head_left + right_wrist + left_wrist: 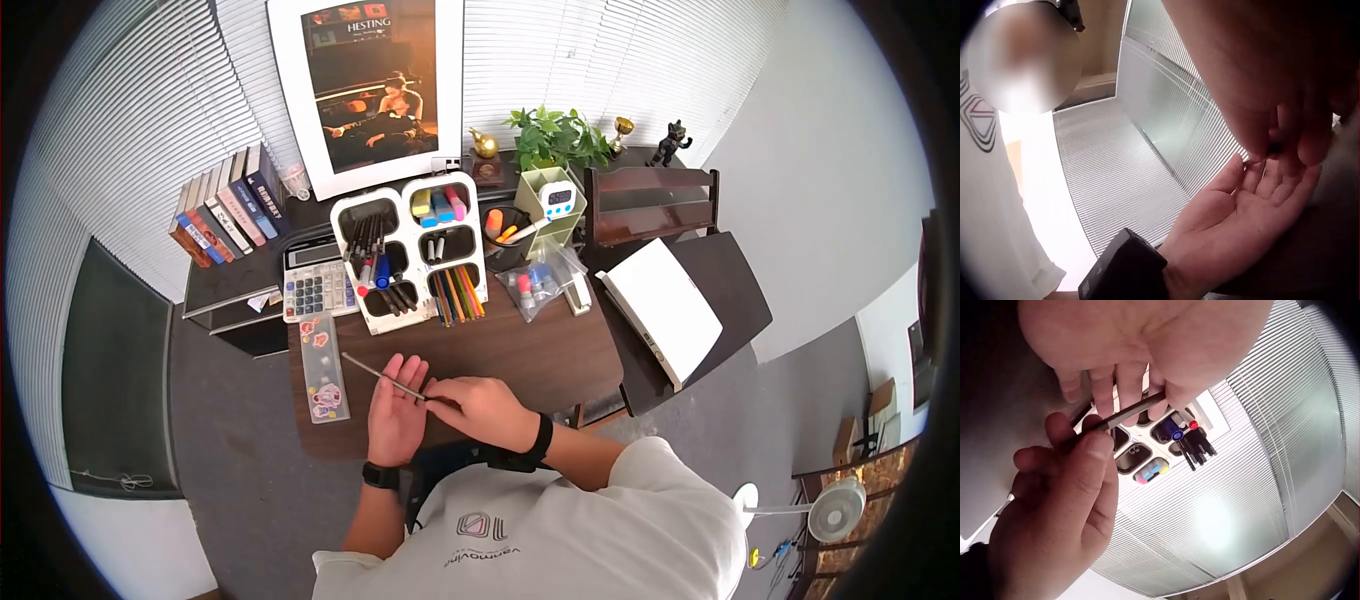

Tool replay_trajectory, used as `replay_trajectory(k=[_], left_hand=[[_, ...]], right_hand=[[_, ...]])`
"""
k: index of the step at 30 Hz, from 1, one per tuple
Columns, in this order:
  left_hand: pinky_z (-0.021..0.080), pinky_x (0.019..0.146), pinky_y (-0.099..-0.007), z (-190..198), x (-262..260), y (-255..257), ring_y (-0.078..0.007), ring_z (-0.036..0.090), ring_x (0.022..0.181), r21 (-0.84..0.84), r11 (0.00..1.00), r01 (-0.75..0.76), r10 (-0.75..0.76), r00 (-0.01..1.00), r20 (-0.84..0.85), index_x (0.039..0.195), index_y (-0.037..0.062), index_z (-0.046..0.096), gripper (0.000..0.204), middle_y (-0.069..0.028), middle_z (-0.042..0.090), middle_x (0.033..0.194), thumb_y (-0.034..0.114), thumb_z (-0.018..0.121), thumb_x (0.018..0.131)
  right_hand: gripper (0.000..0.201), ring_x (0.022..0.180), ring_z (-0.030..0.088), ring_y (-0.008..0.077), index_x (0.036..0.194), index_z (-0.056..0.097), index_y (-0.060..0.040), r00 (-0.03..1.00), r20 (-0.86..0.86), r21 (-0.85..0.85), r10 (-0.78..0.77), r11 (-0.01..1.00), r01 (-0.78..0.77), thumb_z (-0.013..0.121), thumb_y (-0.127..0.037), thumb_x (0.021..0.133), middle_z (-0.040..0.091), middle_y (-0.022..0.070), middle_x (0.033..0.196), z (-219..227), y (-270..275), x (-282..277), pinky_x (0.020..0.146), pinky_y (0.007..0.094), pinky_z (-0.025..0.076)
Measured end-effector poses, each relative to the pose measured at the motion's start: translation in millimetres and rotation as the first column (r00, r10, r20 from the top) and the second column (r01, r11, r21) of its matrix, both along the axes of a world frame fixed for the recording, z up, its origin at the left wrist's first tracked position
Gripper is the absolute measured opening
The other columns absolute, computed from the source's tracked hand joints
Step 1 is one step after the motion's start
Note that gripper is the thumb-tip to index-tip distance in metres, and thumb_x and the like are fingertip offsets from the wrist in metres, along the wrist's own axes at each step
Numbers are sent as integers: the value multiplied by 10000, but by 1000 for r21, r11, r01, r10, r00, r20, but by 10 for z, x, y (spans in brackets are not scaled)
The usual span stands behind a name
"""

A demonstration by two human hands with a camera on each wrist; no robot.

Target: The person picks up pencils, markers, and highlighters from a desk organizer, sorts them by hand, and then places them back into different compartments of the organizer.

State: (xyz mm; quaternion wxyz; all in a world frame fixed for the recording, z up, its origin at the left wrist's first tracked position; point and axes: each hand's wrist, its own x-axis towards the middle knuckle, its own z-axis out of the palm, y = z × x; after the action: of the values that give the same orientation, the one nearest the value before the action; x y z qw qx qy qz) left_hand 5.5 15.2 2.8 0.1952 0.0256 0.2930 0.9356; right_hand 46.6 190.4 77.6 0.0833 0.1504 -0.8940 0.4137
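Note:
My left hand (395,418) lies palm up on the brown desk (540,355), fingers straight. A thin dark pencil (385,376) runs slantwise across its fingers, tip pointing far left. My right hand (480,405) pinches the pencil's near end between thumb and fingertips, just right of the left palm. In the left wrist view the pencil (1135,411) crosses under the left hand (1119,375) while the right hand (1066,487) grips it. The right wrist view shows the left hand's (1247,212) open palm below the right hand's fingers (1285,131).
A white organizer (410,250) with pens and colored pencils stands at the back of the desk. A calculator (315,285), a clear sticker sheet (322,368), books (225,210), a timer (558,198), a stapler (578,295) and a white box (660,308) surround it.

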Motion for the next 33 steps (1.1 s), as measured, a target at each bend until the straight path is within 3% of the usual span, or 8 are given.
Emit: replay_trajectory(k=[5,8,13,17,22,30,32,33], left_hand=[[391,1165,-488,21,18,-3,-288,461,1422,-35,999,41,-43,997,-60,1522,85,435,489,-125,543,1488,371,373,1129],[364,1188,-502,12,12,9,-298,470,1410,-4,997,72,-72,991,-113,1507,62,448,526,-147,538,1488,413,392,1119],[410,1147,-479,28,0,-43,-251,572,1275,42,995,92,-93,995,37,1466,71,496,515,-115,638,1349,432,388,1115],[443,1107,-457,10,-6,-40,-225,611,1205,25,996,86,-88,994,61,1443,95,534,482,-82,681,1278,419,401,1113],[450,1096,-453,-15,-10,-66,-220,612,1197,57,993,105,-109,992,66,1429,85,537,440,-78,684,1252,363,430,1104],[460,1077,-446,-4,-7,-71,-215,617,1170,58,992,114,-118,990,75,1418,89,543,426,-66,688,1213,351,439,1098],[461,1074,-445,-7,-1,-56,-213,618,1165,57,992,116,-120,990,78,1414,89,545,423,-62,687,1204,350,440,1098],[467,1063,-443,-14,-8,-57,-211,622,1157,51,991,123,-127,989,74,1409,97,554,429,-58,693,1193,369,430,1102]], right_hand=[[187,775,707,245,1064,728,-49,991,-99,-203,-85,977,64,750,-73,880,711,106,874,119,91,16,700,349,573],[212,783,673,157,1042,741,-31,939,-302,-376,-163,926,40,758,30,840,703,73,887,532,247,-71,675,288,547],[196,774,674,196,1021,723,6,684,-693,-210,-230,971,114,763,52,836,711,115,923,1086,444,-435,669,289,542],[214,800,667,259,1026,718,-12,630,-756,-85,-178,981,175,775,24,823,695,101,914,1085,356,-908,724,349,549],[221,933,657,319,1095,703,-37,756,-648,44,-97,986,164,728,-58,877,684,121,962,854,154,-1346,810,405,548],[324,918,654,325,1183,691,-57,786,-585,-105,-200,980,171,719,-7,863,685,137,996,766,221,-1240,824,411,542],[373,1026,613,345,1207,671,-56,623,-735,11,-266,915,404,719,-29,839,665,126,1075,817,428,-1277,907,436,514],[406,1064,584,341,1219,666,-70,663,-677,19,-320,893,450,729,-31,819,631,112,1147,800,502,-1296,939,443,496]])
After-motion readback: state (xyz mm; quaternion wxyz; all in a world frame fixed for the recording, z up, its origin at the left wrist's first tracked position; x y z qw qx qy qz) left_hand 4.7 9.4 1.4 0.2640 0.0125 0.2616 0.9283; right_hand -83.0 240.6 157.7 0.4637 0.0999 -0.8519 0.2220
